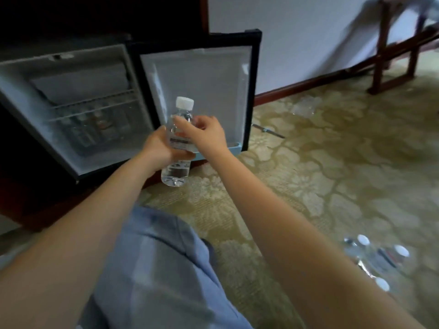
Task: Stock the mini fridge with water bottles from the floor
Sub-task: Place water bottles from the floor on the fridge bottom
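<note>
A clear water bottle (178, 136) with a white cap is held upright in front of the open mini fridge (78, 110). My left hand (159, 150) wraps around its labelled middle. My right hand (204, 135) touches its upper part with the fingers loosely curled beside the neck. Inside the fridge, below a wire shelf, several bottles stand blurred. The fridge door (197, 91) is swung open to the right. More water bottles (377, 260) with white caps lie on the carpet at the lower right.
A crumpled clear plastic wrap (304, 108) lies on the patterned carpet near the wall. A thin dark object (268, 131) lies beside the door. A wooden stand (401, 51) is at the upper right. My knee in blue fabric (156, 264) is in front.
</note>
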### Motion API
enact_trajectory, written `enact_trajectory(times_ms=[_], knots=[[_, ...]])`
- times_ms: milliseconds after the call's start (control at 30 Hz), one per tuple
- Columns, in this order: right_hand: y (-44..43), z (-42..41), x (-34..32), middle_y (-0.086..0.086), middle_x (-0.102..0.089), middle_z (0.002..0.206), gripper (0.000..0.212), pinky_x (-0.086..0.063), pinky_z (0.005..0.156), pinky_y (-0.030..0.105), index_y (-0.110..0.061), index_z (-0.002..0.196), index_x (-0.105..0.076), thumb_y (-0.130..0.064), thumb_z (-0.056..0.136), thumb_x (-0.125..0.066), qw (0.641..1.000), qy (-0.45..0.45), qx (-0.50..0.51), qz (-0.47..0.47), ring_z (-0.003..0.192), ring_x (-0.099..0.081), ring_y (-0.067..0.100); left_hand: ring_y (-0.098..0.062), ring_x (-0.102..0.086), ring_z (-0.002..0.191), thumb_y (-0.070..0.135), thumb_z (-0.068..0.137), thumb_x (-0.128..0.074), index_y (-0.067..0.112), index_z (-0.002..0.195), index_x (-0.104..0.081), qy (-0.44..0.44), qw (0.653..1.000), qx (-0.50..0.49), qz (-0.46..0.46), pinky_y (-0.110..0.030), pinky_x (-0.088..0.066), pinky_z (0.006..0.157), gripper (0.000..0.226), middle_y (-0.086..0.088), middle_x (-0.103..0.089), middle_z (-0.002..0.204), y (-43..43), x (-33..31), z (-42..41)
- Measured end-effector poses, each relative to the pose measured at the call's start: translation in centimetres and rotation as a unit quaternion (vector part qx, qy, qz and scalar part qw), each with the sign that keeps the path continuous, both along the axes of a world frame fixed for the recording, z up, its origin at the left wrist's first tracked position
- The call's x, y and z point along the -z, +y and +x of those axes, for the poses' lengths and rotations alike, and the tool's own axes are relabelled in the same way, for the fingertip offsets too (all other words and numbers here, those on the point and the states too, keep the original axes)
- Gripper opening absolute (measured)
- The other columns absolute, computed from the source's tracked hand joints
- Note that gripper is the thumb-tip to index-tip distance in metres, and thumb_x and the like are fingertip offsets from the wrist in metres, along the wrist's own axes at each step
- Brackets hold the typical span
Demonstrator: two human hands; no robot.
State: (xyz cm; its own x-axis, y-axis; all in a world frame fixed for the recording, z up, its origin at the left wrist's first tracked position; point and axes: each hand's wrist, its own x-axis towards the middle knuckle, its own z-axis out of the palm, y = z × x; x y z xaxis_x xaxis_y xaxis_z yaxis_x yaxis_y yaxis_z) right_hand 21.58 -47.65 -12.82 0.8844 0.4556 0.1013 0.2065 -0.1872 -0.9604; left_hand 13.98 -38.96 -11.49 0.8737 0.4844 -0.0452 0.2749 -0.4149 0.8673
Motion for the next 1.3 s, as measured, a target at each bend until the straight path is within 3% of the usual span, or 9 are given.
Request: enact_trajectory(times_ms=[67,233,367,567,700,800,1033,1167,1300], knots=[[-2.6,1.2,1.7,0.007,-0.065,0.093,0.047,-0.052,0.088,0.045,-0.011,0.08,-0.068,-0.058,0.08,-0.062,0.996,0.066,0.02,0.061,0.089,-0.063,0.022,-0.02,-0.065,0.095,0.01,0.062,-0.086,0.025,0.088,-0.061,0.022,1.0,0.014,0.009,-0.035,-0.053,0.083,0.039,0.0,-0.069,0.094,-1.6,1.1,1.8],[-9.8,3.1,6.9,0.0,-0.058,0.081,0.048,-0.044,0.074,0.033,-0.007,0.095,-0.067,-0.049,0.096,-0.044,0.973,0.137,0.153,0.103,0.076,-0.053,0.013,-0.018,-0.066,0.093,0.029,0.05,-0.091,0.012,0.111,-0.061,0.096,0.993,0.045,0.044,-0.036,-0.053,0.087,0.07,-0.003,-0.07,0.102,-5.8,4.4,5.2],[-15.1,3.8,11.4,0.001,-0.062,0.092,0.041,-0.048,0.083,0.037,-0.011,0.101,-0.064,-0.045,0.098,-0.04,0.951,0.164,0.253,0.062,0.09,-0.058,0.018,-0.02,-0.065,0.094,0.02,0.057,-0.089,0.016,0.1,-0.059,0.115,0.989,0.088,0.027,-0.036,-0.052,0.087,0.053,-0.004,-0.068,0.101,-9.6,7.0,6.2],[-22.9,4.0,16.3,-0.003,-0.057,0.082,0.028,-0.036,0.059,0.027,-0.012,0.099,-0.061,-0.036,0.098,-0.047,0.919,0.172,0.353,-0.037,0.073,-0.051,0.011,-0.022,-0.064,0.097,0.025,0.054,-0.09,0.012,0.112,-0.06,0.16,0.976,0.143,0.032,-0.035,-0.052,0.087,0.066,-0.004,-0.067,0.103,-14.4,10.6,7.1],[-26.6,4.0,19.0,0.0,-0.062,0.088,0.025,-0.04,0.071,0.028,-0.01,0.099,-0.064,-0.03,0.096,-0.051,0.9,0.18,0.389,-0.083,0.083,-0.056,0.016,-0.023,-0.062,0.096,0.028,0.058,-0.089,0.011,0.112,-0.059,0.183,0.965,0.176,0.06,-0.031,-0.049,0.082,0.064,-0.004,-0.066,0.103,-17.1,11.3,7.7],[-29.0,3.8,21.1,0.005,-0.06,0.114,0.021,-0.043,0.088,0.034,-0.015,0.103,-0.063,-0.031,0.092,-0.054,0.879,0.183,0.42,-0.133,0.11,-0.054,0.024,-0.021,-0.059,0.095,0.024,0.061,-0.088,0.012,0.108,-0.055,0.18,0.96,0.201,0.076,-0.029,-0.047,0.08,0.059,-0.003,-0.063,0.102,-19.0,11.1,8.3],[-33.1,3.5,24.0,0.007,-0.009,0.159,0.082,-0.015,0.118,0.047,-0.018,0.152,-0.013,-0.019,0.085,-0.061,0.823,0.236,0.489,-0.165,0.147,-0.008,0.028,-0.02,-0.058,0.101,0.024,0.061,-0.087,0.012,0.119,-0.049,0.193,0.944,0.25,0.092,-0.028,-0.046,0.082,0.07,-0.002,-0.06,0.108,-22.7,12.5,9.7],[-34.2,4.1,26.3,0.007,-0.001,0.162,0.098,-0.009,0.12,0.041,-0.015,0.153,0.003,-0.021,0.085,-0.067,0.814,0.27,0.503,-0.11,0.148,-0.004,0.026,-0.017,-0.055,0.098,0.026,0.061,-0.087,0.013,0.119,-0.048,0.209,0.937,0.259,0.109,-0.026,-0.045,0.082,0.07,0.001,-0.056,0.103,-24.0,13.7,10.1],[-34.6,4.9,28.2,0.007,-0.006,0.162,0.108,-0.012,0.121,0.043,-0.011,0.153,0.001,-0.025,0.079,-0.076,0.8,0.303,0.514,-0.068,0.149,-0.008,0.025,-0.021,-0.058,0.104,0.027,0.061,-0.087,0.012,0.12,-0.048,0.223,0.931,0.258,0.126,-0.031,-0.048,0.087,0.073,-0.004,-0.06,0.113,-24.3,14.5,10.5]])
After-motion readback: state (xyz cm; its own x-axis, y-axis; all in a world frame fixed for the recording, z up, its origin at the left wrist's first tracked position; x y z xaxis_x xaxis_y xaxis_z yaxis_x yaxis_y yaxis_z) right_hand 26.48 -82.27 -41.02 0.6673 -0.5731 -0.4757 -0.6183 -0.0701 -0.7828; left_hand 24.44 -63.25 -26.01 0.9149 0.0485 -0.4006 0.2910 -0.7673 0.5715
